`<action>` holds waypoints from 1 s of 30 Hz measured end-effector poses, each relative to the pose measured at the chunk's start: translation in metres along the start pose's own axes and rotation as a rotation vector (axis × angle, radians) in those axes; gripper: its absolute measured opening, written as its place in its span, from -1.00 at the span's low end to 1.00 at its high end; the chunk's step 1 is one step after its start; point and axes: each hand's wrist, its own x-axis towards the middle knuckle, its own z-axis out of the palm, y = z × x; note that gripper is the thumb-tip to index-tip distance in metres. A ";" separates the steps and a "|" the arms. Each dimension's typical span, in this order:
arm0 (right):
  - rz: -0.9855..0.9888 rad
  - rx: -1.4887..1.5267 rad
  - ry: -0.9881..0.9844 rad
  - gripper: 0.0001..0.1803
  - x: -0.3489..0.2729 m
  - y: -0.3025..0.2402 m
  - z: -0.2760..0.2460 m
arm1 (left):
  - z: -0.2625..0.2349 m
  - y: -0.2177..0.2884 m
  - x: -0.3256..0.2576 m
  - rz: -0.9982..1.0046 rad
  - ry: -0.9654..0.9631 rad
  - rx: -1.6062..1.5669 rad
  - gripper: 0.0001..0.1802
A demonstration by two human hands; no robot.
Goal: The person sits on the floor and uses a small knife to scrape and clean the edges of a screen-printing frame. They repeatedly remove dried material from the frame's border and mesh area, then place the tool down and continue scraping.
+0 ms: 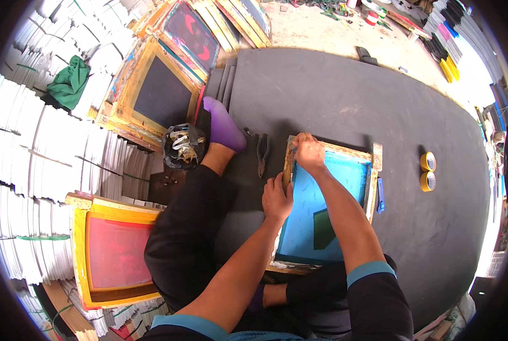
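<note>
Two bare hands at a wooden-framed blue screen, viewed from above. We find the blue screen (308,210) lying on a dark grey work surface (435,227), directly before the seated person, its far end leaning slightly toward the right. A dark green angular patch (323,232) occupies part of its near half, between the two forearms.

We observe the left hand (276,199) grasping the left rail of the frame, its fingers bent over the wood. The right hand (310,153) reaches across to the far left corner, fingers bent and touching the wood there; its fingertips are partly hidden, and we cannot tell whether they close on the rail or only press upon it.

To the right of the frame, we note a slim blue cutter (381,195) lying just beside the rail and, farther out, two yellow rolls of tape (427,161), one nearer the person than the other. To the left lie pliers (262,156) with dark handles, near a foot in a purple sock (222,125). Beyond the foot stands a black bag (171,159) holding scraps.

At the left margin, we distinguish a yellow frame (120,253) with pink mesh, a dark-meshed frame (160,91) leaning at a tilt, and tall bundled white stacks (15,131), on which rests a green cloth (69,82).
</note>
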 end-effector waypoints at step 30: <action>-0.323 0.049 0.091 -0.75 -0.022 0.012 -0.005 | 0.000 0.000 0.000 0.021 0.020 -0.022 -0.47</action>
